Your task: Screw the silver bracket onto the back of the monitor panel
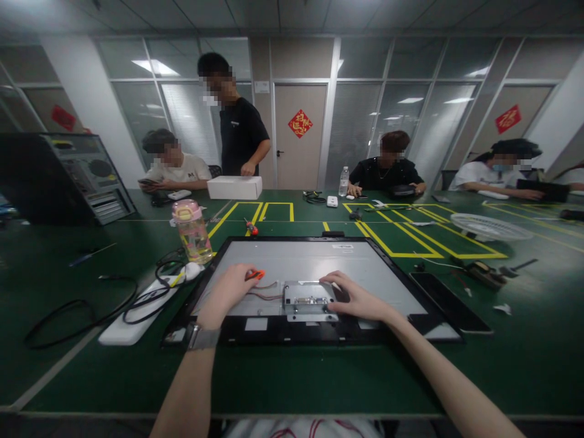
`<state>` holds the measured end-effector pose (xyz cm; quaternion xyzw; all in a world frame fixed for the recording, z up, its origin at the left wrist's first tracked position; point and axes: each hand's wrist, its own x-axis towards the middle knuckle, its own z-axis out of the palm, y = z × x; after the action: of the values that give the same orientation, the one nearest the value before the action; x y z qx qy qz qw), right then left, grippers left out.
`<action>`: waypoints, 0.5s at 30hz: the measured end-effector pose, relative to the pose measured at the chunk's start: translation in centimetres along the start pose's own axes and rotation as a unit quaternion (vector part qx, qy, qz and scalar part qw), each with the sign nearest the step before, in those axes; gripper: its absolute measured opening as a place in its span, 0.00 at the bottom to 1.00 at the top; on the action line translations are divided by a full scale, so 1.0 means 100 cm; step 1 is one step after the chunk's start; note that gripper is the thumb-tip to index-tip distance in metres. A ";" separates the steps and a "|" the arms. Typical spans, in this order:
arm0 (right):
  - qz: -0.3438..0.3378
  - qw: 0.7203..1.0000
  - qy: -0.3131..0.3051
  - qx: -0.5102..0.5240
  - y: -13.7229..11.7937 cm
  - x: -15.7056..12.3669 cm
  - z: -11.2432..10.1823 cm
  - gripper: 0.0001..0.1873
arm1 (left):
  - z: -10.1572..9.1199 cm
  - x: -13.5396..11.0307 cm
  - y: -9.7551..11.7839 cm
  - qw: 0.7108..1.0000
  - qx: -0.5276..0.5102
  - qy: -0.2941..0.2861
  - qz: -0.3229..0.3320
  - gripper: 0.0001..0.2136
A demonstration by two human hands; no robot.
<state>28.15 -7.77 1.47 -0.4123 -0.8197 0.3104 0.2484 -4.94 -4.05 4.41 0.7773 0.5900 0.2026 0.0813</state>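
Note:
A flat display panel (264, 252) with a black frame and grey metal back lies on the green table in front of me. On it, near its front edge, sits a small metal port bracket (306, 295) with connectors facing me. Thin wires (265, 297) run from its left side. My right hand (353, 298) grips the bracket's right end, fingertips at the back and thumb at the front. Over the panel's left part, my left hand (230, 289) is closed on a small orange-and-black tool (258, 275), mostly hidden by the fingers.
Left of the panel are a white power strip (141, 310), black cables (86, 316) and a drink bottle (192, 234). A computer case (68, 176) stands farther left. A black phone-like slab (449, 302) lies right. Several people sit or stand across the table, near a white box (235, 187).

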 end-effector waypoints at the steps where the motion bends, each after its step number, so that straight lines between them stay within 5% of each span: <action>1: -0.001 1.000 0.004 -0.004 -0.001 0.001 0.002 0.27 | -0.002 0.001 0.001 0.999 -0.017 0.032 0.002 0.13; 6: -0.019 0.998 0.047 -0.047 -0.002 0.003 0.011 0.26 | -0.010 0.006 0.010 0.938 -0.224 0.264 -0.024 0.18; 15: -0.072 0.985 0.093 -0.124 -0.009 0.001 0.010 0.22 | -0.008 0.006 0.018 0.874 -0.353 0.334 -0.012 0.19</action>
<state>26.96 -8.45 1.49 -0.4066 -0.8528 0.1481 0.2925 -3.56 -4.12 5.95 0.5758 0.4806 0.6439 0.1513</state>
